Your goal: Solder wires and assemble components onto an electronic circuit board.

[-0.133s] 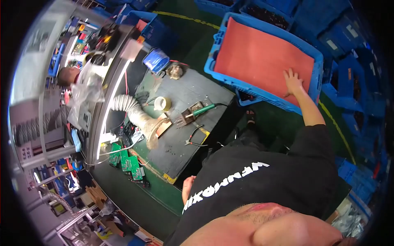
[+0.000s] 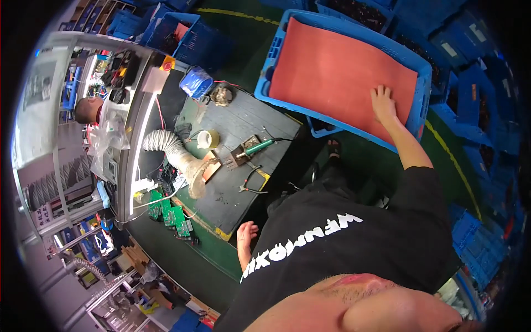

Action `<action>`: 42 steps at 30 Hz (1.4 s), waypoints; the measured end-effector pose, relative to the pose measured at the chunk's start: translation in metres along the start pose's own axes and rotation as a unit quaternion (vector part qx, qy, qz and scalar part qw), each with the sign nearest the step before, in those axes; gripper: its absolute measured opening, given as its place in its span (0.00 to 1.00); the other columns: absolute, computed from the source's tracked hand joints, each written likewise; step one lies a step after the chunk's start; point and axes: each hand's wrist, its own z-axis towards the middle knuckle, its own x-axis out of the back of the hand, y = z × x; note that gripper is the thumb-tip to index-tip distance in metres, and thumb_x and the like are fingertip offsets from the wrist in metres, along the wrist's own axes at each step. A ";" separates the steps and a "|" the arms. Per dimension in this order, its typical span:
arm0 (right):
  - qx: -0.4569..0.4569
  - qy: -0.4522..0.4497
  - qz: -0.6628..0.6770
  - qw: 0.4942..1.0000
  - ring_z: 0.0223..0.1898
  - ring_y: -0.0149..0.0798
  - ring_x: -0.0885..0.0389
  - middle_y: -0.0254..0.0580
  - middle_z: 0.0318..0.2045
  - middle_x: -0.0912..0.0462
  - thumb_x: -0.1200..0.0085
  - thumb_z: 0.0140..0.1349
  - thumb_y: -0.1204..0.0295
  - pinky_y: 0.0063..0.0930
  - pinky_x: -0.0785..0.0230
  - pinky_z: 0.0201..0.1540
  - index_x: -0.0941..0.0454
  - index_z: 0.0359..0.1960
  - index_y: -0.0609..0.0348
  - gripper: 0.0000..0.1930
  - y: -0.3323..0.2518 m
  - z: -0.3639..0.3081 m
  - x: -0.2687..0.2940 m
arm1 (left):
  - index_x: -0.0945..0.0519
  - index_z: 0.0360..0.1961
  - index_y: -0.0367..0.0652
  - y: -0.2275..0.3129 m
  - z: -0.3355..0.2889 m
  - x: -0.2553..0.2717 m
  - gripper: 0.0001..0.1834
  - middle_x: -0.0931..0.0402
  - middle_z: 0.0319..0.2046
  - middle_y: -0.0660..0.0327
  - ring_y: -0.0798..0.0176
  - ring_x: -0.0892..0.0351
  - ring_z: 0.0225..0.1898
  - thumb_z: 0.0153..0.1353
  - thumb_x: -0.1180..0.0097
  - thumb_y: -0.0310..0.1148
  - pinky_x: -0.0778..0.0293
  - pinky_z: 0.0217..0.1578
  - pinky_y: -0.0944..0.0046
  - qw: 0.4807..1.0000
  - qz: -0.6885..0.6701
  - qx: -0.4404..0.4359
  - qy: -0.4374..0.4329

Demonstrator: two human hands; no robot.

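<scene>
My right hand [image 2: 383,105] lies with its fingers outstretched on an orange-red sheet [image 2: 337,74], near the sheet's right end. That sheet covers the inside of a blue plastic crate [image 2: 264,80], so whatever is under it is hidden. Beside the front corner of the workbench [image 2: 221,213], my left hand [image 2: 246,233] hangs in the air, fingers loosely bent and apart, with nothing seen in it. On the bench to its upper right lie pliers [image 2: 253,181] with dark handles and a soldering iron [image 2: 259,147] with a green handle in its stand.
A flexible grey duct [image 2: 166,144] reaches over the bench, near a roll of tape [image 2: 208,139] and a blue tub [image 2: 196,83]. Green circuit boards [image 2: 176,217] lie at the bench's left. Blue crates [image 2: 470,105] stack up at the right. Another person [image 2: 88,109] is behind the bench shelf.
The view has shifted, so bench and crate appear farther left. My left hand has come up and shows more fully beside the bench corner. My right hand stays on the sheet.
</scene>
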 end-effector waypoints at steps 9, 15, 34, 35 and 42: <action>0.039 0.172 0.030 0.984 0.43 0.47 0.16 0.50 0.37 0.17 0.46 0.58 0.73 0.36 0.17 0.37 0.23 0.45 0.62 0.13 -0.028 0.037 -0.018 | 0.21 0.56 0.40 0.135 0.017 -0.066 0.18 0.14 0.43 0.58 0.64 0.15 0.44 0.74 0.48 0.40 0.23 0.42 0.67 0.997 0.050 -0.017 -0.054; 0.108 0.199 0.085 0.970 0.40 0.43 0.16 0.43 0.35 0.16 0.46 0.58 0.71 0.33 0.18 0.33 0.16 0.33 0.56 0.07 -0.012 0.035 -0.019 | 0.20 0.55 0.39 0.173 0.038 -0.105 0.16 0.14 0.42 0.59 0.66 0.15 0.44 0.73 0.46 0.37 0.24 0.42 0.68 0.992 0.071 -0.056 -0.082; -0.149 0.191 0.156 0.958 0.41 0.45 0.17 0.45 0.41 0.20 0.45 0.60 0.71 0.41 0.23 0.38 0.24 0.46 0.54 0.12 0.021 0.047 -0.009 | 0.22 0.55 0.34 0.255 0.045 -0.214 0.14 0.16 0.44 0.54 0.61 0.15 0.45 0.73 0.49 0.29 0.22 0.45 0.66 0.973 0.000 -0.163 -0.165; -0.152 0.189 0.158 0.957 0.41 0.45 0.17 0.45 0.41 0.20 0.45 0.60 0.71 0.41 0.23 0.38 0.24 0.46 0.54 0.12 0.025 0.041 -0.002 | 0.22 0.55 0.34 0.260 0.046 -0.214 0.14 0.16 0.44 0.54 0.61 0.15 0.45 0.73 0.49 0.29 0.22 0.45 0.66 0.973 0.004 -0.163 -0.166; -0.069 0.278 0.238 0.928 0.37 0.46 0.18 0.43 0.37 0.19 0.43 0.59 0.71 0.42 0.25 0.38 0.21 0.39 0.53 0.07 0.074 -0.024 0.082 | 0.21 0.53 0.33 0.288 0.054 -0.211 0.12 0.15 0.43 0.53 0.62 0.15 0.43 0.73 0.50 0.27 0.22 0.45 0.67 0.963 0.063 -0.213 -0.153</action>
